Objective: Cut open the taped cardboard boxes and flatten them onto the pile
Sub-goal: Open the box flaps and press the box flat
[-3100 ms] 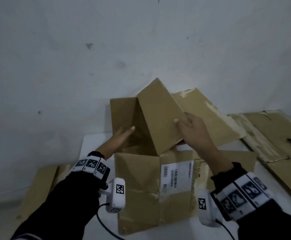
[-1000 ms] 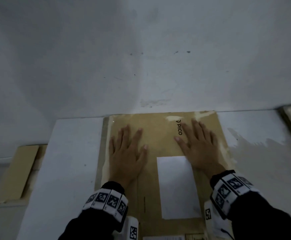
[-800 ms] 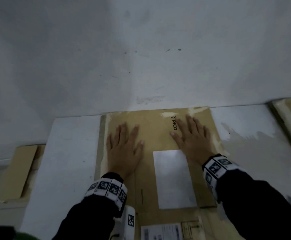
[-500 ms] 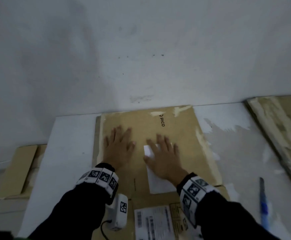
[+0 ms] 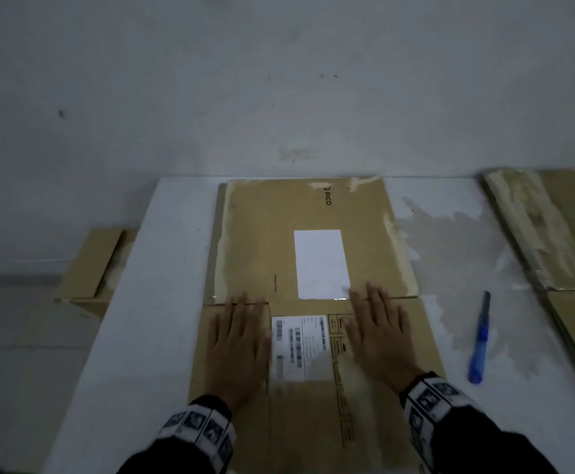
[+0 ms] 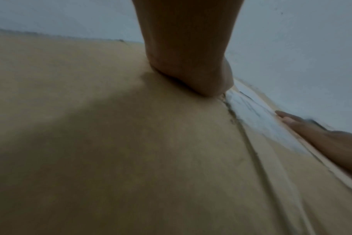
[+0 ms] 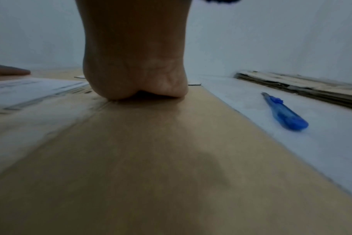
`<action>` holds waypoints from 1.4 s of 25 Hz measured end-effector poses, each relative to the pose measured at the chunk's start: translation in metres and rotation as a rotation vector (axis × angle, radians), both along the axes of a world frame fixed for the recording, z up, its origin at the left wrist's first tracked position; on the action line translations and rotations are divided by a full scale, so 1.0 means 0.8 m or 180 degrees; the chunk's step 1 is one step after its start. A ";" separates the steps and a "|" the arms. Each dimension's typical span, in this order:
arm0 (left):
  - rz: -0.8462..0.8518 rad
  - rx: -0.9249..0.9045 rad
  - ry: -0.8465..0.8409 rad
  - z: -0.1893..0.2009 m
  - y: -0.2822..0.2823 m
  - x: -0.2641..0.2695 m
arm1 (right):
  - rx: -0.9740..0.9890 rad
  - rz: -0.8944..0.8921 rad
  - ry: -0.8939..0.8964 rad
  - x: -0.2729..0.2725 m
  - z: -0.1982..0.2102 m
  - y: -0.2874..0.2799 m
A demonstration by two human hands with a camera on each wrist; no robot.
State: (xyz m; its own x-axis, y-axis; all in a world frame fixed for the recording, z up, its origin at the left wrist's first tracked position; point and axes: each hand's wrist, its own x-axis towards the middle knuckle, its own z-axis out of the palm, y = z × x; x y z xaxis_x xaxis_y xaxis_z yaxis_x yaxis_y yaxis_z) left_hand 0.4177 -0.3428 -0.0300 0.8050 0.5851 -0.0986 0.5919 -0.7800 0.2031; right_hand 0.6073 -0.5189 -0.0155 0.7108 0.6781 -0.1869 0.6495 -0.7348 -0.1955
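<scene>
A flattened brown cardboard box [image 5: 262, 241] lies on the white table [image 5: 156, 268], its far flap reaching the wall. It carries a blank white label [image 5: 320, 263] and a printed shipping label [image 5: 299, 347]. My left hand [image 5: 238, 347] presses flat on the near panel, left of the shipping label. My right hand [image 5: 378, 336] presses flat to the right of that label, fingertips reaching the fold line. In the wrist views the heel of each hand, left [image 6: 191, 63] and right [image 7: 135, 71], bears on the cardboard [image 7: 151, 159]. Both hands hold nothing.
A blue utility knife [image 5: 479, 340] [image 7: 285, 114] lies on the table right of the box. A pile of flattened cardboard [image 5: 552, 234] [image 7: 303, 89] sits at the far right. More cardboard [image 5: 91, 265] lies lower down, left of the table. The wall stands just behind.
The box went from standing open to lying flat. Both hands slid back toward me from the far flap onto the near panel.
</scene>
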 end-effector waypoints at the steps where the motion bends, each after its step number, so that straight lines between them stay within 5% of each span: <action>1: 0.0058 -0.0022 -0.0036 0.001 0.000 0.002 | -0.0024 0.0031 -0.0029 0.001 -0.002 0.000; 8: -0.0026 -0.0483 0.0443 0.017 0.011 -0.005 | -0.0013 0.0264 0.0210 -0.038 0.015 0.014; 13: 0.0418 -0.0211 0.0080 0.007 -0.097 -0.083 | 0.0248 0.1002 -0.0001 -0.135 -0.008 -0.068; 17: 0.0717 -0.0301 0.0299 0.002 -0.119 -0.101 | 0.0249 0.1015 0.0031 -0.130 -0.011 -0.102; 22: 0.0470 -0.0623 0.0440 0.016 -0.093 -0.102 | 0.0067 0.1043 0.0488 -0.111 0.008 -0.088; 24: 0.0737 -0.1068 0.0306 0.020 -0.082 -0.103 | 0.0088 0.0473 0.0503 -0.103 0.020 -0.094; 27: 0.1526 -0.1274 -0.0111 0.042 -0.083 -0.113 | -0.0285 -0.1339 0.0127 -0.113 0.045 -0.123; 31: 0.2275 -0.2207 -0.0728 0.070 -0.060 -0.133 | 0.0234 -0.2298 0.0868 -0.103 0.060 -0.163; 33: 0.2065 -0.2700 -0.1141 0.086 -0.050 -0.139 | 0.1013 -0.2569 0.1420 -0.091 0.064 -0.174; 35: 0.1475 -0.2476 -0.1248 0.107 -0.062 -0.135 | 0.1278 -0.2483 0.1319 -0.094 0.071 -0.178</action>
State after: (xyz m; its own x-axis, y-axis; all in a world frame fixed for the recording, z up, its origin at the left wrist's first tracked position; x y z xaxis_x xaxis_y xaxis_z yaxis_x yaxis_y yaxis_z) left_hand 0.3093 -0.3922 0.0557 0.5702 0.7361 -0.3647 0.5864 -0.0538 0.8082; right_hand 0.5322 -0.6611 0.0417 0.9176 0.1118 -0.3814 -0.1691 -0.7585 -0.6293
